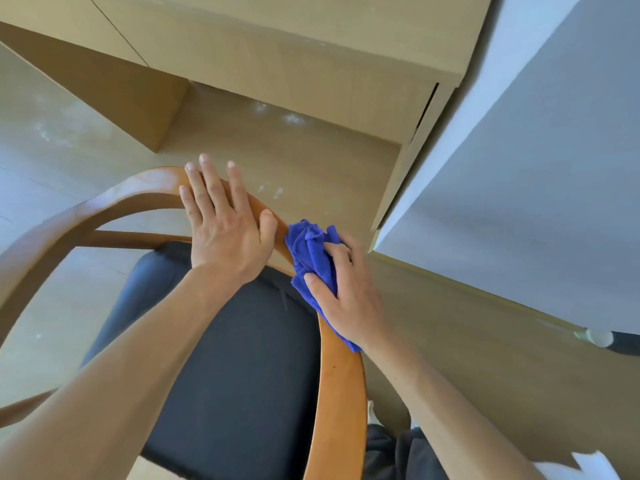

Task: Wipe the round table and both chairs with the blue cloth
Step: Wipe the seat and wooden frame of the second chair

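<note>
A wooden chair with a curved orange-brown back rail [341,386] and a black padded seat [242,358] stands below me. My left hand [225,223] lies flat on the top of the rail with its fingers straight. Just to its right, my right hand [346,292] grips the bunched blue cloth [313,258] and presses it against the right side of the rail. The round table and a second chair are not in view.
A light wooden cabinet [277,46] stands along the far side. A grey-white panel [519,185] fills the right. Pale wooden floor [52,133] surrounds the chair. A small white object [597,337] lies on the floor at right.
</note>
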{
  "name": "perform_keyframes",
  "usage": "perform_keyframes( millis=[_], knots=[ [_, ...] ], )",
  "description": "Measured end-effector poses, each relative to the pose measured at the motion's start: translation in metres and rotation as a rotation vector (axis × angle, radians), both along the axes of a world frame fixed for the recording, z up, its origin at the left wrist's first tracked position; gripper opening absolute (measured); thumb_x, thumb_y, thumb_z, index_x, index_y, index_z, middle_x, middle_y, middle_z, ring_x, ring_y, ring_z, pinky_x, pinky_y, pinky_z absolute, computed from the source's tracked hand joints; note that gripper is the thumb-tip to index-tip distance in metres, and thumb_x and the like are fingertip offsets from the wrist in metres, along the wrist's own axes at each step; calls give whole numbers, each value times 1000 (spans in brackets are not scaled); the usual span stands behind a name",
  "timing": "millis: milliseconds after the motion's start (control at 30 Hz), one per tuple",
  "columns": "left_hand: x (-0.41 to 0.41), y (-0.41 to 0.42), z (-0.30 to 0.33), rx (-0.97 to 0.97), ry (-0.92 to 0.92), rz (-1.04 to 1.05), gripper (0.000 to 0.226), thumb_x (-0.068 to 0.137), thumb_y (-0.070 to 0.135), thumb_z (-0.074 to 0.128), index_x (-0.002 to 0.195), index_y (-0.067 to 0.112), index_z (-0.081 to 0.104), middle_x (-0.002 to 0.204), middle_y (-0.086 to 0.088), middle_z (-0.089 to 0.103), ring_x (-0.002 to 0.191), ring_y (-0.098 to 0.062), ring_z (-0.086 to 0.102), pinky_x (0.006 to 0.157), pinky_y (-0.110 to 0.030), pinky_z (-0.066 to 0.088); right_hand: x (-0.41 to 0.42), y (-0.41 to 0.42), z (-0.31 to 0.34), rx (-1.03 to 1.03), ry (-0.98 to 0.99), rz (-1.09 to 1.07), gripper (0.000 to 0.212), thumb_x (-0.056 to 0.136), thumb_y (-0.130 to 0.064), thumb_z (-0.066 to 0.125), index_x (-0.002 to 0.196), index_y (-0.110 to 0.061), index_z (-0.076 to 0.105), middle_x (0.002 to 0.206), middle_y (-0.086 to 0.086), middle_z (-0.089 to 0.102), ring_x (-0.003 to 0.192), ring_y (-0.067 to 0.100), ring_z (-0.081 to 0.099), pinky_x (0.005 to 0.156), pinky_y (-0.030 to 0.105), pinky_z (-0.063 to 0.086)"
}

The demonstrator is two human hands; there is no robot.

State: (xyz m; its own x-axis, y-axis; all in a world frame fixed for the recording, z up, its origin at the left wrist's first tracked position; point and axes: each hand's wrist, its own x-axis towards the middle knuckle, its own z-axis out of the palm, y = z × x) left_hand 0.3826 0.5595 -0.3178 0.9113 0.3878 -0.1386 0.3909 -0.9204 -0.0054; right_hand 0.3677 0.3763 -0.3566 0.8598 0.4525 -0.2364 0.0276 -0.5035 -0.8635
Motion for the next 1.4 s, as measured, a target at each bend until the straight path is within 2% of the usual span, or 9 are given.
perform_keyframes(
  millis=[133, 267, 500, 633, 800, 933, 1133, 1300, 1400],
  knots=[
    [1, 0, -2, 3, -11, 7, 79, 84, 44, 18, 150, 3, -1, 154, -27, -13, 142, -41, -15, 116, -52, -8, -33, -28, 3, -27, -27, 17, 49, 89, -49, 38, 136, -36, 44, 146, -10, 32, 124, 16, 40, 103, 39, 39],
    [1, -1, -2, 48, -12, 17, 77, 87, 43, 21, 150, 4, 0, 155, -27, -12, 143, -40, -13, 117, -52, -6, -84, -57, -5, -95, -176, 29, 54, 94, -34, 41, 147, -28, 37, 157, 3, 23, 135, 26, 34, 107, 43, 36],
    [-11, -34, 6, 3, 21, 49, 71, 95, 36, 34, 151, 10, 0, 155, -24, -15, 144, -37, -14, 118, -50, 5, -135, -61, -8, -145, -306, -153, 47, 95, -23, 45, 141, -24, 47, 153, 12, 35, 137, 34, 39, 96, 46, 48],
    [-32, -59, -1, 8, 58, 8, 77, 93, 35, 46, 151, 10, 1, 155, -24, -15, 144, -38, -12, 116, -52, 14, -98, -48, -11, -104, -279, -161, 44, 92, -24, 42, 132, -21, 57, 147, 13, 44, 125, 35, 50, 90, 43, 51],
    [-39, -63, 5, 18, 107, -7, 73, 96, 34, 43, 152, 12, 2, 156, -21, -14, 145, -35, -10, 116, -51, 15, -60, -32, -17, -132, -237, -87, 55, 85, -30, 30, 132, -20, 58, 146, 16, 43, 116, 40, 53, 85, 46, 50],
    [-34, -68, 14, 17, 163, 20, 76, 95, 36, 47, 152, 13, 1, 156, -19, -14, 145, -33, -10, 116, -50, 14, -94, -48, -11, -137, -262, -135, 48, 89, -28, 35, 133, -23, 53, 146, 14, 43, 120, 38, 50, 81, 46, 52],
    [-32, -81, 20, 3, 219, 76, 74, 96, 36, 44, 152, 15, 0, 156, -16, -17, 145, -30, -11, 116, -47, 13, -195, -73, -9, -25, -206, -270, 55, 94, -26, 48, 148, -29, 35, 157, 10, 25, 140, 32, 33, 99, 46, 46],
    [-35, -86, 23, 29, 263, 65, 75, 96, 36, 46, 152, 18, -1, 157, -14, -19, 146, -29, -11, 115, -47, 15, -268, -78, -14, 19, -144, -404, 62, 87, -26, 62, 144, -33, 38, 151, 11, 32, 130, 32, 48, 87, 43, 54],
    [-35, -85, 24, 46, 268, 49, 74, 97, 33, 45, 152, 18, -1, 156, -15, -19, 146, -30, -11, 115, -48, 16, -254, -76, -11, 88, -144, -397, 58, 87, -27, 60, 141, -34, 42, 153, 9, 28, 133, 30, 44, 91, 43, 51]
  ],
)
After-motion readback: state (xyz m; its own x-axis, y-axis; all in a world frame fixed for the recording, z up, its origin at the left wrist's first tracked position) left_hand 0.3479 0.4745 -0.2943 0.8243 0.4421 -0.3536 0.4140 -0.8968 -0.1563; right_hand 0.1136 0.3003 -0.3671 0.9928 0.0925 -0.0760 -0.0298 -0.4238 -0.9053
